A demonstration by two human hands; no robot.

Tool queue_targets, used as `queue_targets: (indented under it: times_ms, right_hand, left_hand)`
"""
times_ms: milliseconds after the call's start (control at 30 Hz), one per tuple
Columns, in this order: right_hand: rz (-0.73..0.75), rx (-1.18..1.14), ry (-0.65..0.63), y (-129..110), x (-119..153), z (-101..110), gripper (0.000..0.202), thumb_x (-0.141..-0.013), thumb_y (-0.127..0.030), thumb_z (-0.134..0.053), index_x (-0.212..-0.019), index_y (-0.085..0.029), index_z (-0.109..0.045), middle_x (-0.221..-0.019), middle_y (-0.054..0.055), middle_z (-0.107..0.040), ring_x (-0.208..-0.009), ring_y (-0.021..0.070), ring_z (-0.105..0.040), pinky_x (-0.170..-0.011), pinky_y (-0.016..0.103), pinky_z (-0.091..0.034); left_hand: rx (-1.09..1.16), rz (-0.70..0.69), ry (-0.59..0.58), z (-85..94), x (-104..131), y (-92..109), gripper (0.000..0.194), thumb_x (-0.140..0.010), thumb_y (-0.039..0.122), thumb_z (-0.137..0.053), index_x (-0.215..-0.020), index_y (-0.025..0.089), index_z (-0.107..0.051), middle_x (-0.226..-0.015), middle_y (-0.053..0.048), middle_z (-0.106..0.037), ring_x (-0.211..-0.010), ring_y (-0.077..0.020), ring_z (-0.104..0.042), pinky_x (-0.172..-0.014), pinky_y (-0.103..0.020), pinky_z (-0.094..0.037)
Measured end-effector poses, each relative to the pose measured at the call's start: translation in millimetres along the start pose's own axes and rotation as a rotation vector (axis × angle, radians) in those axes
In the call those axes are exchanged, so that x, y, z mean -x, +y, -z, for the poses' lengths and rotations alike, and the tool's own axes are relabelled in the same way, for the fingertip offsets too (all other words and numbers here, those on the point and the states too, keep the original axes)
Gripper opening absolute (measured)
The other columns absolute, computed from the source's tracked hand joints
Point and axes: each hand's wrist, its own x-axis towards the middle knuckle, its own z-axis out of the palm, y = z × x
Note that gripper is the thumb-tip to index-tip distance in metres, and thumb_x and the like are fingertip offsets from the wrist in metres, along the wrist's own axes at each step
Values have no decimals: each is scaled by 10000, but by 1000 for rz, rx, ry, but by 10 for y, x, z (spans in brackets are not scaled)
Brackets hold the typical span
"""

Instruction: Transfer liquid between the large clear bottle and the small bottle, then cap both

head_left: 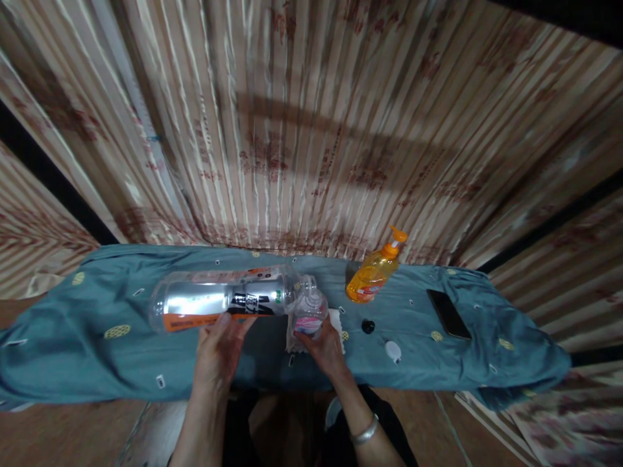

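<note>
My left hand (219,344) is closed around the underside of a large clear plastic bottle (195,301) with a silver, black and orange label. This bottle lies nearly level, its uncapped neck pointing right. In my right hand (324,344) is a small clear bottle (310,314) with a pink label, held upright below and beside the large bottle's mouth. The two necks are close together; whether they touch I cannot tell. Under the small bottle a pale cloth (295,340) lies on the table. No liquid stream can be made out.
A pump bottle of orange liquid (372,277) stands at the back right. Nearer are a black cap (368,326) and a white lid (392,351). A dark phone (448,314) lies farther right. The table has a teal cloth (121,363); a striped curtain (302,130) hangs behind it.
</note>
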Motion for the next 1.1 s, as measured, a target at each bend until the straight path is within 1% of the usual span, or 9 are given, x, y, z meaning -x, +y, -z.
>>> queue_targets:
  times_ms: [100, 300, 400, 600, 667, 767, 900, 967, 1100]
  right_hand:
    - [5, 0, 1, 6, 4, -1, 681, -771, -336, -777, -1378, -190, -505, -1105, 109, -753, -1085, 306, -711, -951, 452, -572]
    - [-5, 11, -2, 7, -3, -2, 727, -755, -320, -779, -1404, -183, -483, -1240, 137, -709, -1189, 315, -665, -1014, 469, -538]
    - [-9, 13, -1, 3, -1, 1, 725, -756, -340, -780, -1399, -180, -487, -1243, 146, -706, -1175, 322, -672, -1006, 477, -540]
    - [-21, 14, 5, -13, 8, -4, 699, -770, -343, -765, -1393, -187, -490, -1141, 119, -743, -1111, 312, -701, -975, 469, -558]
    - [-17, 13, 9, -24, 8, -3, 697, -770, -343, -764, -1392, -192, -489, -1157, 120, -738, -1104, 309, -703, -971, 467, -560]
    - [-9, 5, 0, -39, 4, 6, 680, -772, -343, -763, -1381, -192, -500, -1163, 123, -735, -1106, 308, -701, -970, 461, -561]
    - [-17, -7, -13, -46, -1, 21, 682, -770, -348, -769, -1375, -185, -500, -1153, 128, -735, -1124, 313, -692, -987, 470, -550]
    - [-17, -12, -24, -45, 0, 25, 696, -775, -358, -767, -1387, -184, -485, -1150, 127, -736, -1138, 313, -687, -991, 475, -546]
    - [-31, -4, -22, -43, 3, 19, 739, -767, -379, -771, -1409, -179, -464, -1201, 141, -720, -1169, 320, -673, -1005, 483, -537]
  left_hand:
    - [-16, 5, -8, -10, 18, 2, 416, -427, 395, -948, -602, 204, -623, -570, 38, -619, -665, -177, -653, -810, -464, -599]
    - [-13, -3, 87, -6, 54, 18, 434, -332, 322, -962, -578, 203, -625, -590, 39, -655, -621, -160, -641, -787, -444, -612]
    - [-9, 13, 99, 27, 55, 5, 456, -323, 351, -967, -573, 198, -618, -596, 38, -662, -621, -158, -644, -768, -430, -618]
    - [-38, 22, 95, 60, 63, -30, 470, -365, 420, -958, -551, 200, -586, -550, 38, -641, -608, -175, -657, -824, -510, -605]
    - [-31, 32, 86, 37, 75, -24, 457, -368, 418, -958, -567, 201, -609, -579, 26, -666, -616, -183, -665, -813, -504, -609]
    - [-15, 27, 34, -6, 95, 1, 433, -365, 406, -960, -559, 197, -634, -640, -9, -705, -646, -208, -682, -789, -494, -615]
    - [-31, 27, 5, -13, 108, 20, 417, -354, 404, -962, -546, 198, -655, -530, 7, -630, -590, -206, -663, -762, -489, -618]
    - [-33, 20, 5, -6, 109, 16, 426, -365, 401, -958, -510, 202, -611, -490, 19, -591, -589, -218, -666, -794, -522, -604]
    - [-49, -24, 22, -10, 117, -1, 448, -390, 401, -947, -531, 207, -568, -540, -1, -630, -681, -283, -708, -875, -610, -552]
